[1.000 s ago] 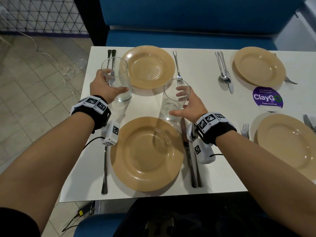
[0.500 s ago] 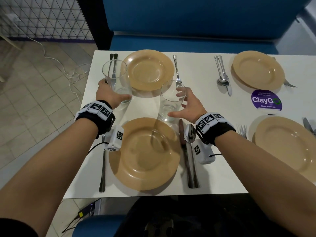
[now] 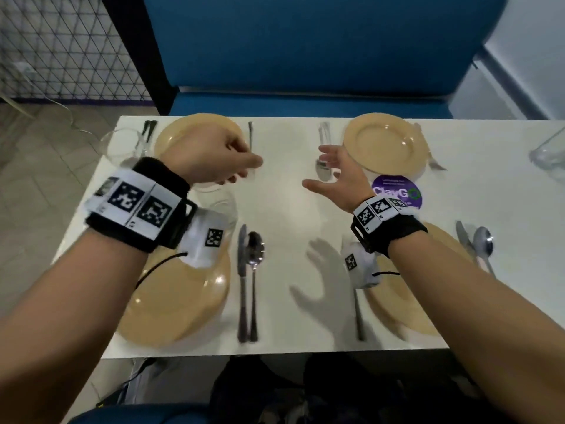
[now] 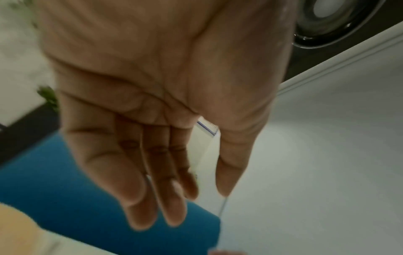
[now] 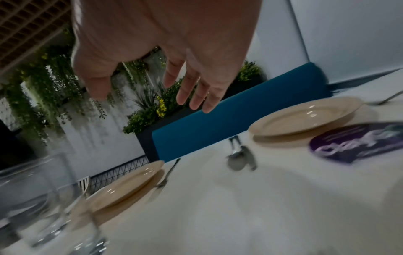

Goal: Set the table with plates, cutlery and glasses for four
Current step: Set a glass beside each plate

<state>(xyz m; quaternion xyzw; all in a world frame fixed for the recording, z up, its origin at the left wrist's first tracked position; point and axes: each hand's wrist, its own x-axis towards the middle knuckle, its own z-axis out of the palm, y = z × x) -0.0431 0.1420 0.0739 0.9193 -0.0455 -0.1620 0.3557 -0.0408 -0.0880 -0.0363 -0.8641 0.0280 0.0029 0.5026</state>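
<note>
Change: both hands have let go of the glasses they gripped half a second ago and now hang in the air over the middle of the table, holding nothing.
Head view, hands: the left hand (image 3: 214, 162) has loosely curled fingers; the right hand (image 3: 339, 179) is spread wide, palm inward.
Head view, glasses: one glass (image 3: 122, 146) stands at the far left corner beside the far left plate (image 3: 183, 133); a second glass (image 3: 224, 206) is partly hidden under the left wrist; a third glass (image 3: 548, 153) sits at the right edge.
Head view, writing: a purple round sticker (image 3: 397, 191) reads "ClayGo"; its small print is unreadable.
Left wrist view: the palm faces the camera, fingers (image 4: 150, 181) relaxed and nearly straight, empty.
Right wrist view: fingers (image 5: 191, 89) hang apart above the white table (image 5: 261, 207); blurred glasses (image 5: 54, 215) stand at lower left.
</note>
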